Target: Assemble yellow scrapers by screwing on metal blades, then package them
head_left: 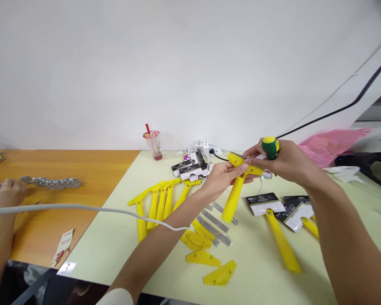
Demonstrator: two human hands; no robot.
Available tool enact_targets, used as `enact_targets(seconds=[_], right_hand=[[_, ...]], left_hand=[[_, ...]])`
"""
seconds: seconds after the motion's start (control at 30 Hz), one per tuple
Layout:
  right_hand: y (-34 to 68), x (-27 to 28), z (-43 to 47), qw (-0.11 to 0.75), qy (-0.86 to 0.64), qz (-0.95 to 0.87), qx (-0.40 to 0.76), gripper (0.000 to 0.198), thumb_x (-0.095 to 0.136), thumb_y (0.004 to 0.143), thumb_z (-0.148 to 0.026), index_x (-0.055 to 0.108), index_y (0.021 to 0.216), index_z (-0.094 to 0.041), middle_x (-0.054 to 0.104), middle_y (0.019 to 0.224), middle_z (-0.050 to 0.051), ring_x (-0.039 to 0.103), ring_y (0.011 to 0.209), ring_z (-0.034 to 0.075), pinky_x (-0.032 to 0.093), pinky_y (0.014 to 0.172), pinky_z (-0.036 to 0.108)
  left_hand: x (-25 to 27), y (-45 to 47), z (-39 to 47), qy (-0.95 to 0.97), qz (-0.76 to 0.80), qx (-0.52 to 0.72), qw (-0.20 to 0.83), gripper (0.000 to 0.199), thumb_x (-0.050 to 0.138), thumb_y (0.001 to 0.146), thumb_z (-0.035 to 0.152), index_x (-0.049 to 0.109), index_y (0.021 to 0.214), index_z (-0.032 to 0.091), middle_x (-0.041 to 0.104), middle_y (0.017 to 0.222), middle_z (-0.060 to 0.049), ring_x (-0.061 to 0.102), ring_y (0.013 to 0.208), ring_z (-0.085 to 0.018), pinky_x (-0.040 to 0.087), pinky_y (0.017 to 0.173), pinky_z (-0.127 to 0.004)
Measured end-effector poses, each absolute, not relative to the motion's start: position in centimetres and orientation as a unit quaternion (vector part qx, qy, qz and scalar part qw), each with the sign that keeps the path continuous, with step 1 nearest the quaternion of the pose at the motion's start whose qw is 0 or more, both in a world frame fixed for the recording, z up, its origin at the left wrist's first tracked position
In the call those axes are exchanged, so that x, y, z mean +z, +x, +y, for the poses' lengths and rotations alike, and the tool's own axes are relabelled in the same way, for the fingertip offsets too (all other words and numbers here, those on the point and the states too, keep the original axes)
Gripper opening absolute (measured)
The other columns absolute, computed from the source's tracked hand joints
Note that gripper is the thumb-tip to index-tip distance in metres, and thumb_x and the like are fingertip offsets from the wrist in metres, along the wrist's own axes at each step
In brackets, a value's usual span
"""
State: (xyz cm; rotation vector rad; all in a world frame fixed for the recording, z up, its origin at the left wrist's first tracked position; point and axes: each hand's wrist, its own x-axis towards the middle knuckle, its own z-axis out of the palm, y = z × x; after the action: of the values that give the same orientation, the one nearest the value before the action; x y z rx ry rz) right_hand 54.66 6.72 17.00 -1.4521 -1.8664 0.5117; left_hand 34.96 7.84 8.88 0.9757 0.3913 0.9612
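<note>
My left hand (pixel 222 180) is closed around the head of a yellow scraper (pixel 234 199), whose handle hangs down toward the table. A grey blade edge shows at the top of its head. In my right hand (pixel 288 161) sits a screwdriver (pixel 271 147) with a green and yellow handle; its shaft is hidden. The right fingertips reach to the scraper's head. Below my hands lie several grey metal blades (pixel 215 221) and loose yellow scraper plates (pixel 203 257). More yellow scraper handles (pixel 161 203) lie side by side to the left.
Black-and-white cards (pixel 193 169) and a cup with a red straw (pixel 154 146) stand behind. Carded scrapers (pixel 284 241) lie right, near a pink plastic bag (pixel 332 146). A white cable (pixel 82 207) crosses in front. Another person's hand (pixel 9 195) is at the wooden table (pixel 91 169).
</note>
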Motion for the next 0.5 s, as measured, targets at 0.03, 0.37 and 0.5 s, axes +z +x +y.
enact_targets(seconds=[0.03,0.37,0.5], right_hand=[[54.5,17.0,6.7,0.357,-0.559,-0.721,0.201,0.043,0.086,0.078,-0.069,0.079,0.085,-0.027,0.086,0.108,0.006,0.071,0.081,0.028,0.048,0.065,0.040],[53.7,16.9,6.1,0.413,-0.554,-0.683,0.237,0.062,0.090,0.076,-0.075,0.052,0.070,-0.026,0.087,0.106,0.007,0.078,0.096,0.033,0.053,0.070,0.041],[53.3,17.2,5.7,0.424,-0.547,-0.680,0.241,0.064,0.092,0.074,-0.074,0.049,0.069,-0.026,0.087,0.102,0.008,0.078,0.096,0.034,0.054,0.069,0.040]], left_hand=[[8.9,34.9,7.9,0.452,0.181,0.442,0.753,0.060,0.103,0.073,0.053,0.084,0.110,0.009,0.084,0.113,-0.019,0.084,0.097,-0.028,0.057,0.117,-0.055],[9.8,34.2,8.0,0.478,0.194,0.450,0.729,0.054,0.102,0.074,0.049,0.083,0.106,0.010,0.085,0.115,-0.017,0.083,0.100,-0.027,0.055,0.117,-0.053],[10.0,34.3,7.6,0.477,0.187,0.454,0.729,0.049,0.102,0.076,0.047,0.083,0.105,0.012,0.085,0.114,-0.016,0.082,0.106,-0.029,0.054,0.118,-0.054]])
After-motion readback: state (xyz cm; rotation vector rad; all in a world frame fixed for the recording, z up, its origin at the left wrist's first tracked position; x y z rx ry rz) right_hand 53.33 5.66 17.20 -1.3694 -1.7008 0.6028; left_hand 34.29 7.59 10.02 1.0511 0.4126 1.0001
